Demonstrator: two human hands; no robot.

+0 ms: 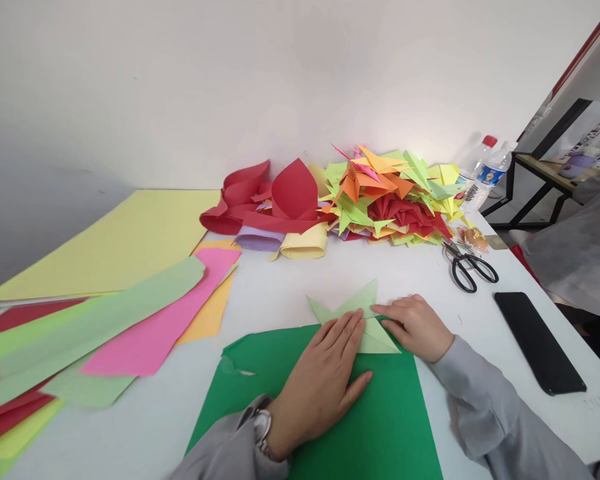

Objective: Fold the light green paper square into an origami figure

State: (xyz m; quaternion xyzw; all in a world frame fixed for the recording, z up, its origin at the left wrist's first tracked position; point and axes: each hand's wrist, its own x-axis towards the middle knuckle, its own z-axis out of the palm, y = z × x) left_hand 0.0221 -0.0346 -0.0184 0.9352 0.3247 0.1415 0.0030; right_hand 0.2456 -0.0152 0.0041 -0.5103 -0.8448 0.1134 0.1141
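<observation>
A light green folded paper piece [350, 310] with pointed tips lies at the far edge of a dark green sheet [380, 427] on the white table [275, 287]. My left hand [325, 377] lies flat on the folded piece and the dark green sheet, fingers stretched out together. My right hand [415, 327] rests beside it, fingers curled, with the fingertips pressing on the folded paper's right side.
A heap of folded paper shapes [390, 193] and curled red paper [275, 200] sits at the back. Long coloured sheets [130, 313] lie at the left. Scissors [467, 263], a black phone [537, 340] and two bottles [485, 170] are at the right.
</observation>
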